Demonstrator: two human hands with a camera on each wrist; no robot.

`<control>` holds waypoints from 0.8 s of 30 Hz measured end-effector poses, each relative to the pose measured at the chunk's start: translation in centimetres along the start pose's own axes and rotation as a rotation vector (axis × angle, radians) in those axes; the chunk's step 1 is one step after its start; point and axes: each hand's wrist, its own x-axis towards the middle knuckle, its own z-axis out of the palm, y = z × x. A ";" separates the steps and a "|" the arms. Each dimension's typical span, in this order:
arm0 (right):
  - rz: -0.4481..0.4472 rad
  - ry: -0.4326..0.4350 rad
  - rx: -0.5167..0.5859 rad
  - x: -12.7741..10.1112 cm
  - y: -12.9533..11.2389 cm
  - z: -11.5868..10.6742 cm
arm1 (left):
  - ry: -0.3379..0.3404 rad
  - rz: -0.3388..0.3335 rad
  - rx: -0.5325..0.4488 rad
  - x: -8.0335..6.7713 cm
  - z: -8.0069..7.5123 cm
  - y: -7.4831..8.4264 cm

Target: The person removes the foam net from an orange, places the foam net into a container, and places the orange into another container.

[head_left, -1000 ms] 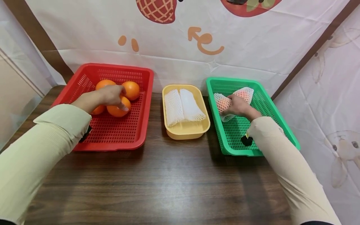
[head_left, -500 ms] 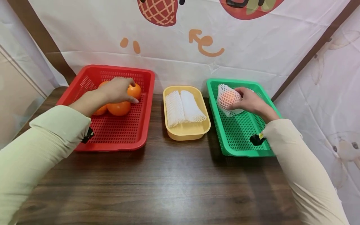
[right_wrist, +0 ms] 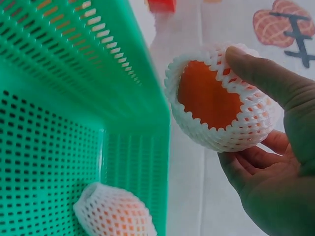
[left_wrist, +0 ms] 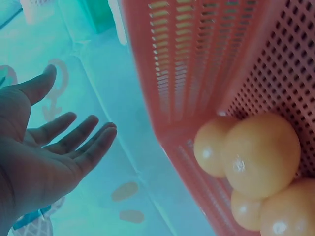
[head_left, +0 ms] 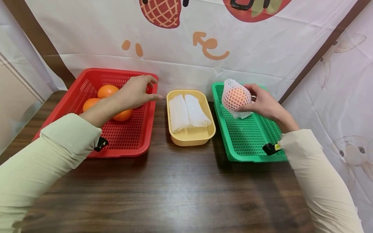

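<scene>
My right hand (head_left: pixel 263 102) grips an orange in a white foam net sleeve (head_left: pixel 236 98), raised over the back of the green basket (head_left: pixel 228 142). In the right wrist view, the sleeve's open end bares the orange's skin, with thumb and fingers on opposite sides. A second netted orange (right_wrist: pixel 115 211) lies inside the green basket. My left hand (head_left: pixel 135 92) is over the right part of the red basket (head_left: pixel 151 129), fingers spread and holding nothing. Several bare oranges (left_wrist: pixel 263 155) lie in the red basket, partly hidden by my left arm in the head view.
Between the baskets stands a yellow tub (head_left: pixel 192 141) with two white foam net sleeves (head_left: pixel 178 111) lying flat in it. All three containers are on a dark wooden table (head_left: pixel 180 187). A printed white cloth (head_left: pixel 180 64) hangs close behind them.
My right hand has lifted the netted orange up from the green basket. My left hand has left the oranges and moved up and right to the red basket's rim.
</scene>
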 end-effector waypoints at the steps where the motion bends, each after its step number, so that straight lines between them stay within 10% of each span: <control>1: -0.010 0.004 0.009 -0.2 -0.2 0.1 | 0.011 0.005 -0.015 -0.1 0.1 0.2; 13: -0.225 0.026 0.139 -2.3 -3.5 3.0 | 0.122 0.115 -0.188 -1.8 2.9 3.9; 24: -0.337 0.011 0.157 -3.9 -5.2 6.9 | 0.056 0.164 -0.382 -4.0 5.6 5.8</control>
